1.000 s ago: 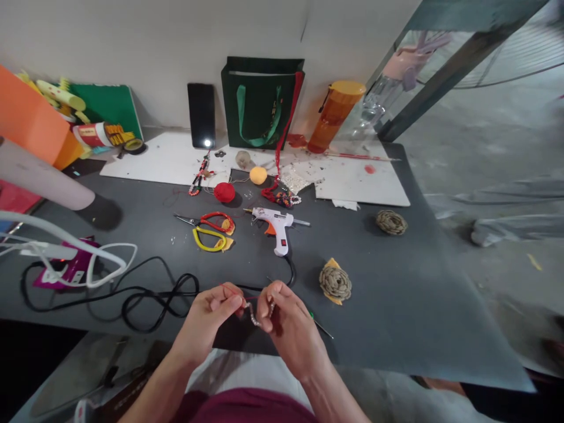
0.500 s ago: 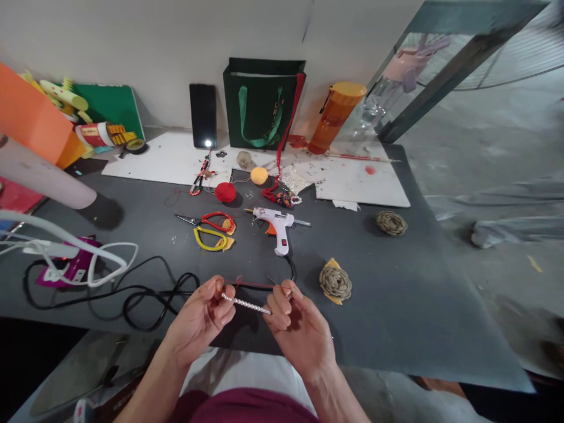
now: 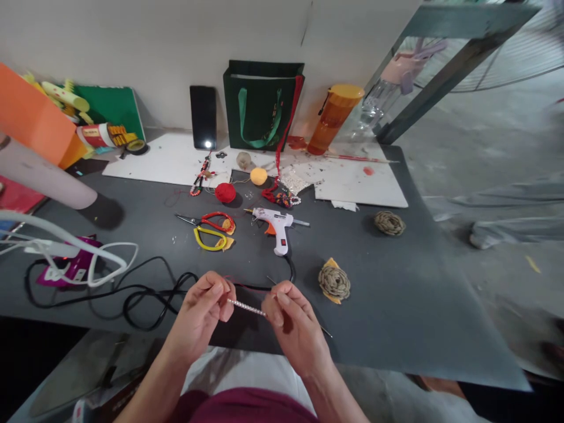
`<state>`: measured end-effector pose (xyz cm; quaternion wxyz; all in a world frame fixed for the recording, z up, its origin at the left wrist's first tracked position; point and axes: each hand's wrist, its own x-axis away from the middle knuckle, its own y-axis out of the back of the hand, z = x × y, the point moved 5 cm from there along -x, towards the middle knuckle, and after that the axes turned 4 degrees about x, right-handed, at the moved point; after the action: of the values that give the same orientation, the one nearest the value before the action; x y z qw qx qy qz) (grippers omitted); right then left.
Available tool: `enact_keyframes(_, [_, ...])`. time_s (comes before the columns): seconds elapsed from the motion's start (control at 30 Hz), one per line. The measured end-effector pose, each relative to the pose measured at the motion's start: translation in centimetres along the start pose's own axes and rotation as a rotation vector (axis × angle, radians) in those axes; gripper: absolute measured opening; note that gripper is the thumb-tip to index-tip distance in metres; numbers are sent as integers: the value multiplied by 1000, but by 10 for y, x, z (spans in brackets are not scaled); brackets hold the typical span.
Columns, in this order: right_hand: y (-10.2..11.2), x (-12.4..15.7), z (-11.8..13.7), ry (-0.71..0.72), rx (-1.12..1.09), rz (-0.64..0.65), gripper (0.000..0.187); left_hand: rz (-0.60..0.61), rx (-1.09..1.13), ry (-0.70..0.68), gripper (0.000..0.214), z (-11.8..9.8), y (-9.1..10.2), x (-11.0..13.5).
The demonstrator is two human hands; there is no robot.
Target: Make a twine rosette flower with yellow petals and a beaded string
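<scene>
A short string of pearl-like beads [image 3: 247, 307] stretches between my two hands above the table's front edge. My left hand [image 3: 205, 311] pinches its left end, and my right hand [image 3: 294, 323] has closed fingers on its right end. A red thread [image 3: 251, 288] runs behind the beads between the hands. One thin metal rod [image 3: 326, 332] shows beside my right hand; what it belongs to is hidden. Beyond the hands lie a white glue gun [image 3: 277, 226] and scissors [image 3: 211, 230] with a red and a yellow handle. To the right sits a grey-brown fabric flower [image 3: 335, 279] on yellow material.
Black cables [image 3: 150, 291] and a purple power strip [image 3: 68, 264] lie at the left. A second flower [image 3: 389, 223] is farther right. Along the back stand a phone [image 3: 203, 117], a dark green paper bag [image 3: 259, 106] and an orange bottle [image 3: 330, 120]. Red yarn [image 3: 225, 192] lies mid-table.
The fingers of both hands have closed further around the bead string's ends, and less of it shows. My right hand has shifted slightly left. The thin rod now shows beside it.
</scene>
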<state>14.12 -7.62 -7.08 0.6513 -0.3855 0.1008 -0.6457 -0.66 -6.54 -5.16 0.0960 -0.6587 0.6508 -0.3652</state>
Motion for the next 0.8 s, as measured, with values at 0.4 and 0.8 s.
enact_keyframes(0.4, [-6, -1, -1, -58, -65, 0, 23, -28, -395, 50, 35, 8, 0, 0])
enact_keyframes(0.8, [-13, -8, 9, 102, 222, -125, 30, -103, -575, 126, 38, 23, -6, -7])
